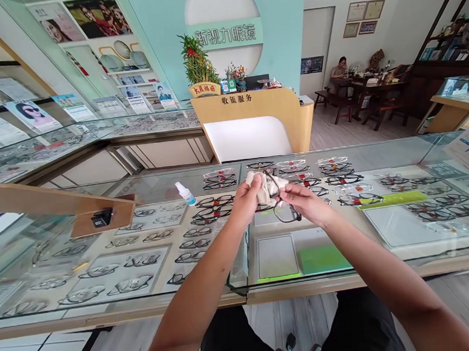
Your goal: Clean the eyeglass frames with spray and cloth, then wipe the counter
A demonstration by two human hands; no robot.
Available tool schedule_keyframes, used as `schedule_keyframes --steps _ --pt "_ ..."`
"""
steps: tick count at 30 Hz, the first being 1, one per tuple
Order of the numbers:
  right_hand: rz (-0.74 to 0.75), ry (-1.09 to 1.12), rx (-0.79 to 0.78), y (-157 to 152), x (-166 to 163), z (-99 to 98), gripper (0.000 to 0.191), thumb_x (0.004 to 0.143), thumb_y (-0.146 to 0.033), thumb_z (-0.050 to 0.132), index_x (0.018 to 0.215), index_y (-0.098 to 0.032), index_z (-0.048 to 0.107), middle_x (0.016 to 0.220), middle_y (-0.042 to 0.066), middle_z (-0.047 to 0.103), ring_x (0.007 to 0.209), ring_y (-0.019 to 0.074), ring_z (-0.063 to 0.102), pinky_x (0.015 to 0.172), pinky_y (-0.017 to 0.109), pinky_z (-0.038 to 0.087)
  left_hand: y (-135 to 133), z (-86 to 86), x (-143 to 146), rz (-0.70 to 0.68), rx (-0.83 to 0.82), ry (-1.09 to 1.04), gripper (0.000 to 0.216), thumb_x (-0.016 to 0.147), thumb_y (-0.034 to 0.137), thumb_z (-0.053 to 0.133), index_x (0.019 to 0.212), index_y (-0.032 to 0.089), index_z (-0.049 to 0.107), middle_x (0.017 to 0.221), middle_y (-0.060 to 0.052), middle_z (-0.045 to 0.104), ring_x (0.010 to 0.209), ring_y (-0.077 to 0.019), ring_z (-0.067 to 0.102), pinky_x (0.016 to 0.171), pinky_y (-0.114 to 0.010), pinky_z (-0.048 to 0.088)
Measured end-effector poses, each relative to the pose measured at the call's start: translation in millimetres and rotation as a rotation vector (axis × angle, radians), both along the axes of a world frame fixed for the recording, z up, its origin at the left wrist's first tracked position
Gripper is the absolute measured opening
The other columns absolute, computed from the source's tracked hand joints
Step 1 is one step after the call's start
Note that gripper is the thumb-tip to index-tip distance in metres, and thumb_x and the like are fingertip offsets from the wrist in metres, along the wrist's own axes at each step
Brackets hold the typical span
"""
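Above the glass display counter my left hand is closed on a beige cleaning cloth wrapped around one lens of a pair of black-framed glasses. My right hand pinches the glasses by the frame, with the other lens hanging below the fingers. Both hands are held close together over the middle of the counter.
A small white spray bottle lies on the glass left of my hands. Rows of eyeglass frames fill the case under the glass. A wooden cashier desk stands behind the counter. A person sits at a table far right.
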State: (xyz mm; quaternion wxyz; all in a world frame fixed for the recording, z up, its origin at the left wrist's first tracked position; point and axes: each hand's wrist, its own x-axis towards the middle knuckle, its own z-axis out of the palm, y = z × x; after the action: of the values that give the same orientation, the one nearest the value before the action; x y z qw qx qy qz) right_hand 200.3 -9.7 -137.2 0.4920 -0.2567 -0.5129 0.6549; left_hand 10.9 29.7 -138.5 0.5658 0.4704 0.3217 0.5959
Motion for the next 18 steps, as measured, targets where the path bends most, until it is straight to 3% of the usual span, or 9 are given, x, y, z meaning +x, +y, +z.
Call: schedule_keyframes --steps 3,6,10,14,16,18 --pt "-0.023 0.081 -0.014 2.3 6.5 4.1 0.034 0.077 -0.051 0.098 0.087 -0.025 0.079 0.091 0.001 0.072 0.089 0.0170 0.065 0.085 0.029 0.054 10.9 1.2 -4.3 0.037 -0.085 -0.198 0.059 0.069 0.072 0.094 0.091 0.021 0.076 0.084 -0.003 0.081 0.085 -0.0226 0.080 0.082 -0.035 0.067" --pt "-0.074 0.154 -0.029 3.5 11.3 10.1 0.033 0.076 -0.049 0.099 0.086 -0.025 0.079 0.099 0.003 0.074 0.097 0.0181 0.067 0.085 0.028 0.056 16.3 4.9 -7.5 -0.036 -0.106 -0.303 0.056 0.080 0.066 0.090 0.111 0.021 0.078 0.117 -0.009 0.084 0.120 -0.0267 0.077 0.109 -0.041 0.061" --pt "-0.111 0.161 -0.032 3.2 14.8 16.2 0.032 0.078 -0.049 0.097 0.084 -0.023 0.078 0.108 0.004 0.075 0.104 0.0178 0.069 0.086 0.026 0.057 14.6 9.6 -8.0 -0.144 -0.090 -0.335 0.049 0.093 0.063 0.079 0.120 0.021 0.078 0.136 -0.010 0.079 0.139 -0.0277 0.068 0.123 -0.045 0.051" --pt "-0.113 0.161 -0.004 2.0 18.3 19.1 0.033 0.079 -0.050 0.096 0.084 -0.024 0.076 0.104 0.004 0.075 0.104 0.0195 0.071 0.087 0.029 0.058 9.8 12.3 -7.9 -0.173 -0.079 -0.304 0.047 0.095 0.063 0.076 0.115 0.020 0.079 0.125 -0.010 0.081 0.128 -0.0277 0.072 0.114 -0.042 0.055" --pt "-0.128 0.160 0.045 1.7 21.3 20.6 0.032 0.082 -0.050 0.094 0.084 -0.025 0.074 0.097 0.003 0.075 0.104 0.0214 0.073 0.089 0.032 0.058 7.0 11.8 -9.3 -0.159 -0.080 -0.195 0.048 0.091 0.065 0.079 0.106 0.019 0.080 0.105 -0.008 0.082 0.106 -0.0244 0.077 0.096 -0.036 0.060" --pt "-0.154 0.163 0.097 2.0 25.3 22.3 0.031 0.085 -0.050 0.092 0.086 -0.026 0.073 0.096 0.003 0.075 0.105 0.0223 0.073 0.092 0.034 0.058 2.5 10.4 -10.6 -0.183 -0.075 0.015 0.053 0.085 0.071 0.082 0.094 0.019 0.079 0.084 -0.004 0.076 0.078 -0.0184 0.071 0.071 -0.029 0.056"
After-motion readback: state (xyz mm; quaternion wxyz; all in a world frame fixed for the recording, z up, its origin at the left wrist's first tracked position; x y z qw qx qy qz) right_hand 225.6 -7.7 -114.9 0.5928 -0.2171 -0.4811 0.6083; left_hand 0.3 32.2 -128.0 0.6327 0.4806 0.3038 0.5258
